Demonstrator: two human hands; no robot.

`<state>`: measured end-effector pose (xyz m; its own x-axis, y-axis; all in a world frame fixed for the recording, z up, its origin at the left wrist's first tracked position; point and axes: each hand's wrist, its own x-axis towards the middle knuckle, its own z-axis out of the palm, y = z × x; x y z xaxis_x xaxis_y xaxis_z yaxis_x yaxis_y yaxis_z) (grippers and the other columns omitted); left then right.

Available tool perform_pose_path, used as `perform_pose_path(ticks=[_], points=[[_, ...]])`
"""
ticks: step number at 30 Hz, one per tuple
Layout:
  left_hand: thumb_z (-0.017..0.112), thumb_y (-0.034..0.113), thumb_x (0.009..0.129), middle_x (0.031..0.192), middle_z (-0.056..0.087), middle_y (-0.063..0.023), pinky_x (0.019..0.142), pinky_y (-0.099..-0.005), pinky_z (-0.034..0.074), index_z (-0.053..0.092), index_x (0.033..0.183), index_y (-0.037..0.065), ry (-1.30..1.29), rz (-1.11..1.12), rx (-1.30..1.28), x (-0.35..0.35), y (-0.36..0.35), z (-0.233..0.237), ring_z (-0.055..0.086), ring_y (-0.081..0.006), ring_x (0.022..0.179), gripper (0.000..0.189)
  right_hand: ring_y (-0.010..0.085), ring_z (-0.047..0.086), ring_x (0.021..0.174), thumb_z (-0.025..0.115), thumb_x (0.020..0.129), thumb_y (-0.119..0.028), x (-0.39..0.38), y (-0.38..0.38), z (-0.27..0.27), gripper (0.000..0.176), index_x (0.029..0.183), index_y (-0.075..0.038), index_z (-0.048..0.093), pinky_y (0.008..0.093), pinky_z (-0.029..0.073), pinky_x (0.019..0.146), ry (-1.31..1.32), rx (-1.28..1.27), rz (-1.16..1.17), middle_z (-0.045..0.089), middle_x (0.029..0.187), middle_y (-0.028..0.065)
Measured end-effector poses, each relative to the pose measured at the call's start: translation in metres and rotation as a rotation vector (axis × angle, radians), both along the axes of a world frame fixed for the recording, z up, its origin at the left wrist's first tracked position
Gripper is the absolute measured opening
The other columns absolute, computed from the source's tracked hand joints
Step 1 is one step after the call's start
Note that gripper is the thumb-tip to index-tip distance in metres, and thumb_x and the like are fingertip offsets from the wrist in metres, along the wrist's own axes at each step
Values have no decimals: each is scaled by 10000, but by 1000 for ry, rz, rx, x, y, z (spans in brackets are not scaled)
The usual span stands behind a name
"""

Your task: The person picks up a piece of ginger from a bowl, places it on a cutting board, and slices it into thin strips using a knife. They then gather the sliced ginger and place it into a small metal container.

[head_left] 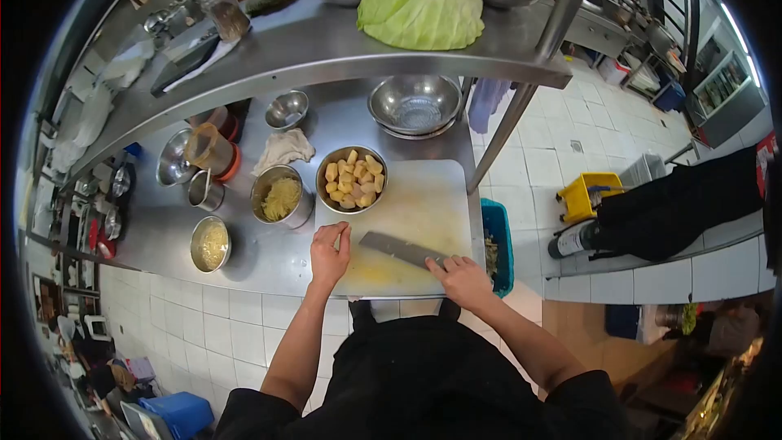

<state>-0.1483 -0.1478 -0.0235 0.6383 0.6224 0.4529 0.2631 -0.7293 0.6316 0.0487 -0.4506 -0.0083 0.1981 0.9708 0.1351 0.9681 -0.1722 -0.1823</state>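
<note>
My right hand (460, 283) grips the handle of a broad-bladed kitchen knife (399, 249). Its blade lies low over a white cutting board (440, 187) with yellow stains, pointing left. At the board's left edge is my left hand (331, 253), its thumb and fingers pinched together; whether something small is between them I cannot make out. Just beyond it, a metal bowl (385, 187) of pale yellow peeled chunks (355, 179) rests on the board's far left corner. To its left stands a steel pot (301, 213) of shredded yellow food (282, 198).
A small bowl (201, 263) with pale minced food sits near the counter's front edge. Stacked metal bowls (415, 104) stand behind the board. A raised steel shelf (326, 69) carries a cabbage (421, 4). Right of the counter is a teal bin (505, 248) with scraps.
</note>
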Motion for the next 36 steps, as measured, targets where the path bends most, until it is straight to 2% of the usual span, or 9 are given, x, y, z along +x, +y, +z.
perform_pose_path(ticks=[3,5,6,10,13,20,27,32,36], points=[[756,74,1022,1087,824,-186,944,-486,593,809,1137,-1,19,46,-194,-14,1,-11,760,-396,1030,147,334,750,957,667,981,-120,-26,-4,8,456,1428,-182,731,454,616,861,137,-108,-66,753,1038,140],[745,78,1027,1117,818,-184,957,-483,588,802,1157,1,35,31,-210,-23,-4,-22,751,-394,1065,162,382,750,896,651,1056,-131,-28,-12,-6,356,1396,-175,746,459,611,814,491,217,-276,776,994,183],[734,82,1031,1147,812,-182,970,-480,583,795,1176,2,44,12,-206,-25,-7,-27,742,-392,1099,177,317,735,733,642,1126,-189,-19,-15,12,234,1318,-95,736,411,588,687,693,84,-336,775,881,175],[723,69,1015,1272,766,-167,1051,-469,556,765,1260,4,157,-194,-49,-24,-39,-33,690,-406,1190,257,95,620,607,644,1169,-256,-13,-46,-9,251,1150,-11,695,289,498,534,1347,191,-736,701,786,45],[740,91,1032,1275,768,-193,1073,-481,576,777,1263,7,164,-189,-177,-14,-66,-21,701,-410,1208,248,90,607,600,645,1180,-271,-14,-59,-19,226,1133,-53,681,278,513,543,1476,208,-779,670,776,7],[694,27,1056,1252,766,-222,990,-470,615,767,1268,-4,36,-38,-399,-13,-69,-20,741,-417,1140,227,102,631,618,621,1187,-235,-49,-29,-35,256,1253,-5,710,291,540,582,1474,-154,-493,672,778,18],[713,42,1065,1218,797,-206,901,-401,618,776,1255,-13,-174,187,-301,-32,-14,49,793,-348,983,207,106,638,618,647,1179,-237,-51,47,-2,245,1253,-13,714,282,539,582,1690,-180,-315,702,811,24],[691,328,1096,1654,540,-318,1334,-537,363,479,1657,-52,97,-364,-76,-44,-38,105,490,-492,1567,710,117,660,710,672,1145,-174,-73,162,25,168,1173,-12,708,320,539,632,1544,78,-190,710,862,35],[514,476,1158,1782,277,-404,1413,-536,170,145,1749,-144,194,-276,-142,-44,-21,93,232,-502,1709,933,127,694,868,667,1129,-135,-76,253,7,151,1207,-14,710,328,574,746,1528,217,32,741,983,48]])
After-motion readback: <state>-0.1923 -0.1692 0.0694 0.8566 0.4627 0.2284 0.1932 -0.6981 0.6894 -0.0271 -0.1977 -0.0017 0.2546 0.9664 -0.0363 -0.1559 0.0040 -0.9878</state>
